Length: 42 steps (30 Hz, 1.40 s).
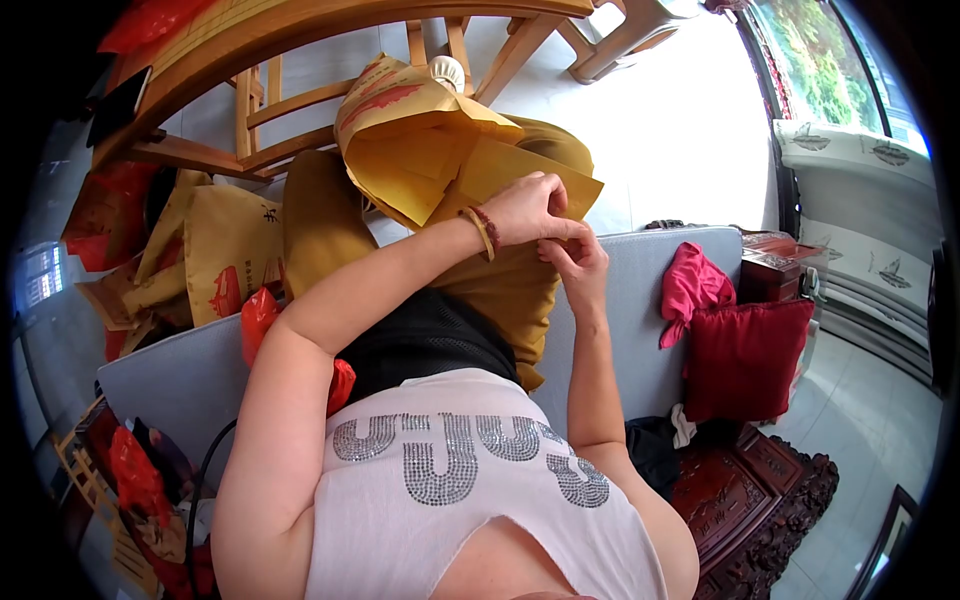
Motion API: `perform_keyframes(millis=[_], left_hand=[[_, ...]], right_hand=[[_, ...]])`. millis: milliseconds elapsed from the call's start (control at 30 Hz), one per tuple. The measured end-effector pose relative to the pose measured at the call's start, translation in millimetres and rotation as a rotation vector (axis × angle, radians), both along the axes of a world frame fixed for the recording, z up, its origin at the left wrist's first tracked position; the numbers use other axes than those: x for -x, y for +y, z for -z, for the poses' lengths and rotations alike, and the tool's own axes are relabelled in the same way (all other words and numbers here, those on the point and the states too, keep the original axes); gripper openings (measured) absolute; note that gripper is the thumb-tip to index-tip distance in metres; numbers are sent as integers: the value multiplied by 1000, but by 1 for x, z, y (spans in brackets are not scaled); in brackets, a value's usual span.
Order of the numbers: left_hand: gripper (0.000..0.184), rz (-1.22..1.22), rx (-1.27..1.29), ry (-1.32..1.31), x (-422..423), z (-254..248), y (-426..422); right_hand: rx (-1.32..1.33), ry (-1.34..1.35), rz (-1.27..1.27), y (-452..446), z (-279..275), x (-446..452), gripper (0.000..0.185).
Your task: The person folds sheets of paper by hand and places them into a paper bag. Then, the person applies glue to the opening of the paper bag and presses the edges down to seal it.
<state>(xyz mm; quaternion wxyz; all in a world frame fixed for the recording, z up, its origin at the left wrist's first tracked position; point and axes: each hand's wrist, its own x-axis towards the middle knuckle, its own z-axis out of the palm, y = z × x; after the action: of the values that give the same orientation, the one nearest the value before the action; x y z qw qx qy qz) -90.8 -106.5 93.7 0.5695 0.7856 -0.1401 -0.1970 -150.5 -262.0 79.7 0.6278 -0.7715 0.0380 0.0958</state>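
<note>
A yellow paper bag [405,165] with red print lies across the seated person's lap, its mouth gaping and a flat flap [497,183] spreading from it towards the hands. The left hand [527,207] rests over the flap's near edge, fingers bent and fingertips bunched; two bracelets [481,232] circle that wrist. The right hand [582,265] comes up just beside it, thumb and fingers curled inward, very near the left fingertips. I can't tell from here whether either hand is pinching the paper or anything else.

Under the bag are mustard trousers [322,215]; on the near side of it I see a white top [400,520] with glittering lettering. Just beyond the bag shows a white, ribbed, rounded thing [447,72], and farther beyond stands a wooden table [300,27]. Left of the bag, more printed paper [225,240] is heaped up, and a red plastic bag [262,330] sits nearer the person. To the bag's right, the grey seat [640,300] carries a bright pink cloth [695,285], with a dark red cushion [750,360] touching it. Past the cushion, farther from the bag, is carved dark wood [740,500]. A window [815,50] lies well off to the bag's far right.
</note>
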Motion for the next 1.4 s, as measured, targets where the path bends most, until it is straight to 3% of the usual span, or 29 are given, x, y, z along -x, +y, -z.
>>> perform_keyframes(millis=[100,200,600,667,767,800,867,967,1200,1400], left_hand=[[34,-108,-38,-112,5,7,-8],[26,-76,118,-13,4,11,-4],[16,-94,203,78,0,21,10],[12,-175,-75,-193,-9,37,28],[10,-329,-977,-652,-17,60,68],[14,-172,-1205,-627,-23,68,85],[17,-96,-1382,-322,-34,84,101],[17,-74,-1436,-372,-49,126,117],[17,-67,-1307,-392,-91,125,110],[18,176,-1363,-389,-84,116,109]], right_hand=[[60,-1,-15,0,-5,-1,23],[-174,121,19,0,-10,-2,25],[-230,138,61,-8,-2,-6,22],[-267,126,103,-8,0,-6,23],[-367,111,180,-9,4,-4,23],[-408,109,199,-9,7,-4,23],[-475,105,245,-13,12,-4,23],[-533,85,296,-16,8,-5,21],[-532,-1,326,-35,3,0,20],[-499,21,368,-29,8,7,19]])
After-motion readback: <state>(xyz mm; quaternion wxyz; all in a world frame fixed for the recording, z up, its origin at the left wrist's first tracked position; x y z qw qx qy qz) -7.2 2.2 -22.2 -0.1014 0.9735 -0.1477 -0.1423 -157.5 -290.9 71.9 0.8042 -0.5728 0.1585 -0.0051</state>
